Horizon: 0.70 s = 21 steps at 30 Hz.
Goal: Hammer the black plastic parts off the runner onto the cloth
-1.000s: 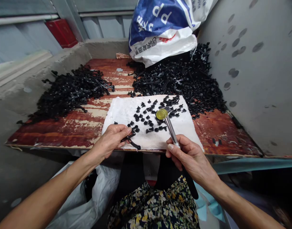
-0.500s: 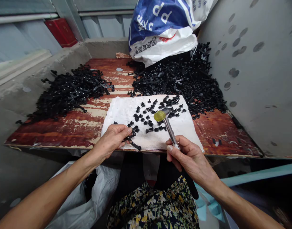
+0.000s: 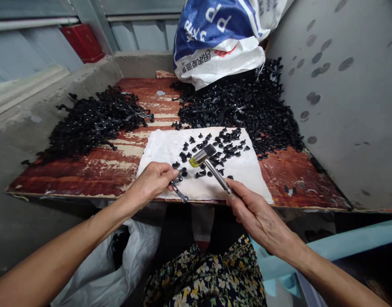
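Observation:
My left hand [image 3: 156,179] pinches a thin black jointed plastic part [image 3: 178,190] at the front left of a white cloth [image 3: 164,145]. One arm of that part points toward the table's front edge. In my right hand [image 3: 251,209] is a mallet [image 3: 216,171] with a metal handle and a yellow translucent face. Its head hangs above the cloth, right of the black part and apart from it, with the yellow face turned toward my left hand. Many small black pegs with round bases [image 3: 230,149] lie scattered over the cloth, some hidden behind the mallet head.
Long black parts form a heap [image 3: 93,119] at the left of the worn red table [image 3: 125,170]. A larger black heap [image 3: 247,102] fills the back right, below a blue and white sack [image 3: 215,47]. A grey panel [image 3: 339,106] bounds the right side.
The mallet head has swung left and slightly down, its yellow face tilting toward the left hand. My left hand has shifted only slightly, still on the black part.

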Tool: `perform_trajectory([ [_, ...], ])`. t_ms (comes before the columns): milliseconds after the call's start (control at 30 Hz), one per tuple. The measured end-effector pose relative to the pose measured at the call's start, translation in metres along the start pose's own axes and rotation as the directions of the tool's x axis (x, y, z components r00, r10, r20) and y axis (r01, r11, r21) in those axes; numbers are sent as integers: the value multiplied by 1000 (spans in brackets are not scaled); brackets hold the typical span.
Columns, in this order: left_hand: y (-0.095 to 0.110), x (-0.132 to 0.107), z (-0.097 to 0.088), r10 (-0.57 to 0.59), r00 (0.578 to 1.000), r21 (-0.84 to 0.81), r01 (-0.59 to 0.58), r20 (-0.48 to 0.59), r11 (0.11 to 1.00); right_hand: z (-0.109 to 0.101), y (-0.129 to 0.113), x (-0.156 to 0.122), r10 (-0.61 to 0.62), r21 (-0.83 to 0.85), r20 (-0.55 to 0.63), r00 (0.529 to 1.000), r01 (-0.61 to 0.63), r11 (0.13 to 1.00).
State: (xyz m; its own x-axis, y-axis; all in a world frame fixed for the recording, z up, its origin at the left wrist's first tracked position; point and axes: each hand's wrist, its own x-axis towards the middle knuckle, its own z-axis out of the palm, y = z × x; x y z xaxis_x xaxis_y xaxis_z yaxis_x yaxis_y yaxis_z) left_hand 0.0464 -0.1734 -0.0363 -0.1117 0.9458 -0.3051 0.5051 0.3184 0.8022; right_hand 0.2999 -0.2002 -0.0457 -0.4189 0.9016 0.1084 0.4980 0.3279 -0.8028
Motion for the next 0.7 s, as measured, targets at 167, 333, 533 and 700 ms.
perform_trajectory([
  [167, 1, 1, -2, -70, 997, -26, 71, 29, 997, 7, 6, 4, -288, -219, -58, 956, 269, 938],
  [333, -4, 2, -1, -77, 996, -81, 79, 34, 994, 12, 4, 5, -387, -324, -41, 921, 354, 877],
  [533, -8, 3, 0, -76, 996, -145, 80, 35, 986, 9, -4, 4, -444, -323, -99, 891, 394, 861],
  [700, -6, 2, 1, -63, 996, -128, 70, 55, 989, 9, -6, 6, -429, -432, -10, 903, 383, 817],
])
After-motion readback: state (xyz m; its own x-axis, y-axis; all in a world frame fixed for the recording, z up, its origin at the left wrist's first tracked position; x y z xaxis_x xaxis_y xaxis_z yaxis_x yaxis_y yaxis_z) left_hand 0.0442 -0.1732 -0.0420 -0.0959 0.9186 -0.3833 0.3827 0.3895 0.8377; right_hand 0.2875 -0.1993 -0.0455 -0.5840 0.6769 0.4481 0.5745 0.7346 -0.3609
